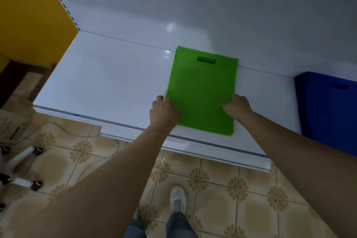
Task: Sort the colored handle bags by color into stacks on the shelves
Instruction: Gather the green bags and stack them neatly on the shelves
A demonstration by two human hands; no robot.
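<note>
A green handle bag (202,91) lies flat on the white shelf (100,83), its cut-out handle toward the back wall. Thin layered edges at its near end suggest a small stack. My left hand (164,111) grips the bag's left edge near the front corner, thumb on top. My right hand (236,106) grips the right edge the same way. A stack of blue handle bags (328,106) sits on the same shelf at the far right, partly cut off by the frame.
A yellow side panel (32,15) bounds the shelf on the left. Below the shelf edge is tiled floor (222,185) with my shoe (178,198), a cable (92,162), a cardboard box (13,123) and a wheeled chair base (21,170) at left.
</note>
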